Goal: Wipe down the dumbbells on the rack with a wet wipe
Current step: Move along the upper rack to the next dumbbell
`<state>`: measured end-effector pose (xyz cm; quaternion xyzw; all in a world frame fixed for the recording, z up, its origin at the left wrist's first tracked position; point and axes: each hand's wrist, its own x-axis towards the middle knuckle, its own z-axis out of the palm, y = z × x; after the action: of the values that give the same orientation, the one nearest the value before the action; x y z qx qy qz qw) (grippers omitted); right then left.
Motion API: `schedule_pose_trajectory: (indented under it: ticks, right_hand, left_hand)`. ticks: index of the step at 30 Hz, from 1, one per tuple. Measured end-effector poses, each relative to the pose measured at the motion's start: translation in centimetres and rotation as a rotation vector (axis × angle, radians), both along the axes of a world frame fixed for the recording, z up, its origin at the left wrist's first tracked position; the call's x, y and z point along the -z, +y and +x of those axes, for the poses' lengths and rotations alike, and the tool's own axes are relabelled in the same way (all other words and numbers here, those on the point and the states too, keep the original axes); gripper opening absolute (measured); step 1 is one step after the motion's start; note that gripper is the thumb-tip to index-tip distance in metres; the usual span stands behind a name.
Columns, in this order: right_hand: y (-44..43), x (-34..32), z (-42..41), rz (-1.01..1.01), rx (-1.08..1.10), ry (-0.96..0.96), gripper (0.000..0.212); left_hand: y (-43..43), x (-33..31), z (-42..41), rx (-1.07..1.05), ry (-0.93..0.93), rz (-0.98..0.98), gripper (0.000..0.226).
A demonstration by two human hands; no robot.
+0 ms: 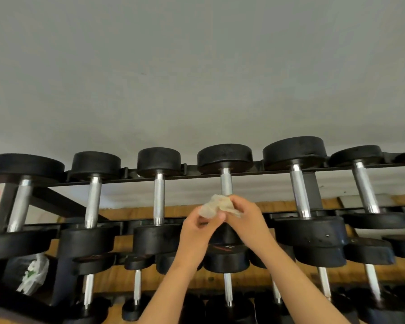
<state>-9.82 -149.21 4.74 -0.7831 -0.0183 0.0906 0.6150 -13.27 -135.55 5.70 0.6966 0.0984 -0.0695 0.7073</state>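
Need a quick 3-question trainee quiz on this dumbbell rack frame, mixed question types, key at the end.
1. True or false: both hands hold the wet wipe.
2. Which top-row dumbbell handle is the wipe in front of, counted from the left? A) second B) fourth C) sixth
3. What hangs at the lower left of the rack?

Key
1. True: left hand and right hand both pinch it.
2. B, the fourth handle.
3. A white plastic bag.
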Motion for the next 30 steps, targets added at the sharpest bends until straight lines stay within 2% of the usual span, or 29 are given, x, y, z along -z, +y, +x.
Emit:
schedule_pose_trajectory:
  ticks: [2, 6, 11, 14, 20, 25, 30]
  right_hand:
    - [1.1, 0.3, -0.4, -0.026, -0.022, -0.026, 0.021]
    - [0.7, 1.9, -0.6, -0.177, -0.009, -0.055, 0.041]
    - [0.2, 4.8, -0.9, -0.463, 0.291, -0.088, 0.031]
    - [1.0, 5.2, -0.8, -0.472, 0.464, -0.100, 0.025]
    - [0.8, 5.6, -1.0, -0.543, 0.398, -0.175, 0.022]
    - [0.8, 6.0, -0.9, -0.576, 0.417, -0.180, 0.010]
    - [1.0, 5.8, -0.8, -0.592, 0.429, -0.194, 0.026]
  left_hand:
    - [0.7, 0.2, 0.4, -0.043, -0.009, 0.039, 0.013]
    - [3.2, 1.5, 1.7, -0.112, 0.042, 0.017, 0.017]
    - [4.7, 2.8, 4.2, -0.120, 0.147, -0.010, 0.027]
    - [4.7, 3.4, 6.8, -0.049, 0.160, 0.016, 0.027]
    - [1.6, 3.6, 12.2, 0.062, 0.201, -0.015, 0.011]
    - [-1.6, 5.2, 13.8, -0.036, 0.325, -0.144, 0.022]
    - [-2.8, 6.3, 14.0, -0.148, 0.410, -0.162, 0.041]
